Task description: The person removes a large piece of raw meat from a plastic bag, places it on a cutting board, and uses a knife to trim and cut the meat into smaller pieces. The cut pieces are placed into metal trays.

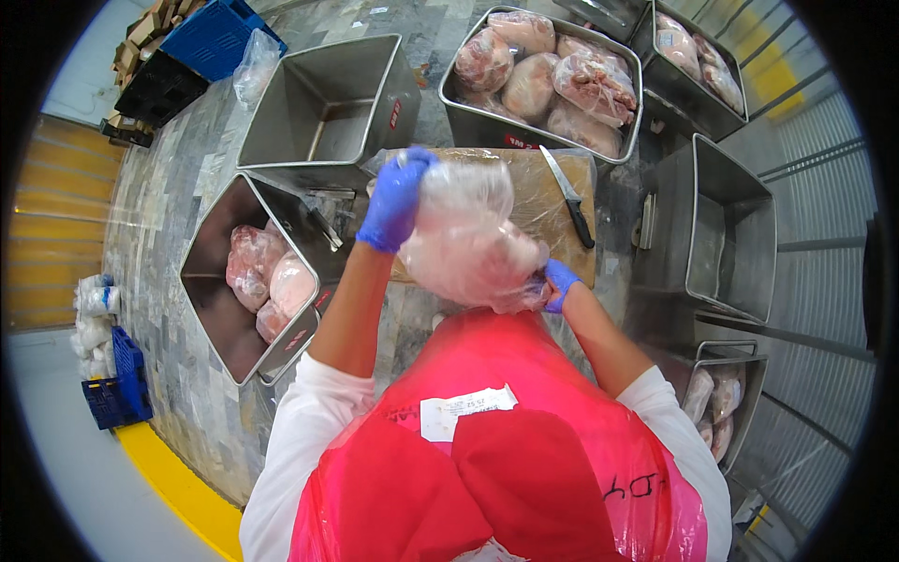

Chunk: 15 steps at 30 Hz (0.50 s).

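A large pale-pink piece of meat in a clear plastic bag (464, 248) hangs between my hands, above the near part of a plastic-covered board (524, 183). My left hand (397, 199), in a blue glove, grips the bag at its upper left. Lower right, my right hand (560, 285), gloved too, is closed on the bag's other end. On the board's right side lies a knife (567, 199) with a black handle, its blade pointing away from me. The plastic is partly blurred, and my right fingertips are hidden by it.
A metal bin (543, 133) of bagged meat stands beyond the board. Left are an empty metal bin (328, 103) and another (213, 281) holding meat pieces. More metal bins (730, 234) line the right side. Blue crates (208, 42) sit far left.
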### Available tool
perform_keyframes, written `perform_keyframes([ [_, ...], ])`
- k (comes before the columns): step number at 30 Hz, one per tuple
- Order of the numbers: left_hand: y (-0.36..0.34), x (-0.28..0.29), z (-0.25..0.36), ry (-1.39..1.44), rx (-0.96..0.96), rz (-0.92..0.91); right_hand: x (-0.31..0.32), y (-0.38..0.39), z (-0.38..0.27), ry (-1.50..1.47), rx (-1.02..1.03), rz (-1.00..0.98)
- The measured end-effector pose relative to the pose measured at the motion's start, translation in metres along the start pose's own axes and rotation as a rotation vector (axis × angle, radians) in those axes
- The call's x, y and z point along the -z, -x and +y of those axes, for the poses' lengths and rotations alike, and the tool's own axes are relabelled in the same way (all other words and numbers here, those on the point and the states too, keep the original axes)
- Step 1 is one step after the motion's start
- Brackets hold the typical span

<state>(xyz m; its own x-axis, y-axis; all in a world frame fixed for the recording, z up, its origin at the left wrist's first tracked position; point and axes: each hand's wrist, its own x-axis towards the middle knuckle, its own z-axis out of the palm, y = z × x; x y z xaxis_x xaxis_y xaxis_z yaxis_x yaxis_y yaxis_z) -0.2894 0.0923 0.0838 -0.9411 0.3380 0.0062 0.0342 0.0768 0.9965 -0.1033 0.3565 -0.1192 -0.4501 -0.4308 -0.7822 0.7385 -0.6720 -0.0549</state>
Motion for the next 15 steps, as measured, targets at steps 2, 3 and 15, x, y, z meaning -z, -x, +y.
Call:
perform_keyframes([
  [2, -0.007, 0.001, 0.002, -0.016, -0.081, -0.03, 0.008, -0.009, 0.0, 0.054, 0.045, 0.118],
  [3, 0.001, 0.017, -0.003, -0.077, -0.138, -0.021, 0.005, -0.003, 0.0, 0.103, 0.062, 0.189],
  [15, 0.215, 0.181, -0.082, -0.147, 0.284, 0.561, 0.031, -0.019, 0.011, 1.667, 0.651, 0.542],
])
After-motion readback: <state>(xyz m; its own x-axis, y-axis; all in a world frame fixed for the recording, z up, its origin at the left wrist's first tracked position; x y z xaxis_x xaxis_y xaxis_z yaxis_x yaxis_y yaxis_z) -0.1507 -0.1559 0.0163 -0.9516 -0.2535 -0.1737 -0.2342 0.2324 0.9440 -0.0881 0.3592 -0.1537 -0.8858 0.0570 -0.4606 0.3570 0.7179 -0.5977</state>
